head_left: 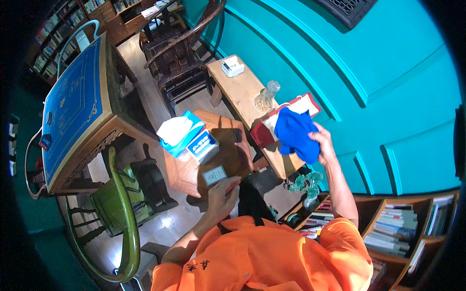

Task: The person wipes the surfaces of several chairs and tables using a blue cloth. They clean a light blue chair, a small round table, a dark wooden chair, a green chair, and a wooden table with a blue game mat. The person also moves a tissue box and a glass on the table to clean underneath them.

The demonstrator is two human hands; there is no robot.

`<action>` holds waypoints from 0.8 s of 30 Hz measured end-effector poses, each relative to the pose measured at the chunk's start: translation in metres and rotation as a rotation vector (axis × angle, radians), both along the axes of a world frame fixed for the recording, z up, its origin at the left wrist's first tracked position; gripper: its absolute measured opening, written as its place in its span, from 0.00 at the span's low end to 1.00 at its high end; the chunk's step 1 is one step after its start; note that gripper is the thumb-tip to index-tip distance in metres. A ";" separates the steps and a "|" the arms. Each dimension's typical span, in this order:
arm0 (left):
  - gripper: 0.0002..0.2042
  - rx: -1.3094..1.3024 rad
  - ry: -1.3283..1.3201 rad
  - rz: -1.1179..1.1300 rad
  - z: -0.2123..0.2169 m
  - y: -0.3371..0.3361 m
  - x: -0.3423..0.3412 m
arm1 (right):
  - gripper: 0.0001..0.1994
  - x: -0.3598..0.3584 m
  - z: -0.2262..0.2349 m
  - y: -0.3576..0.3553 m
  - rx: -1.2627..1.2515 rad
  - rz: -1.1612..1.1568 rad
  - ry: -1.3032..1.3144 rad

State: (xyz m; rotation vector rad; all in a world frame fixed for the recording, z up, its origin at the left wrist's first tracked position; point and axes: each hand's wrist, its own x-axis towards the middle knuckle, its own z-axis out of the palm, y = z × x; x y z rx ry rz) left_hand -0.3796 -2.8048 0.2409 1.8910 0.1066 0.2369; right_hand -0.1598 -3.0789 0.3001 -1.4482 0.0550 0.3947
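A crumpled bright blue cloth (pixel 297 135) hangs from my right hand (pixel 324 141), whose fingers are closed on its right edge. Just behind the cloth is a red and cream bag or box (pixel 263 132), partly covered by it, at the near end of a narrow wooden bench (pixel 238 85). My left hand (pixel 223 196) is in front of my body with its fingers curled in; whether anything is inside them is hidden. Close to it, a small grey-blue card or flat packet (pixel 214 175) lies on the hexagonal wooden table (pixel 187 179).
A blue and white tissue pack (pixel 182 133) and a boxed pack (pixel 204 145) stand on the hexagonal table. The bench bears a glass vase (pixel 267 96) and a white box (pixel 233 66). A green chair (pixel 116 203) is left; a bookshelf (pixel 388 228) stands right, below a teal wall.
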 end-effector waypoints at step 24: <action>0.30 -1.605 -0.021 -0.258 -0.282 -0.106 0.514 | 0.24 0.346 -0.232 0.045 -0.935 0.474 -1.057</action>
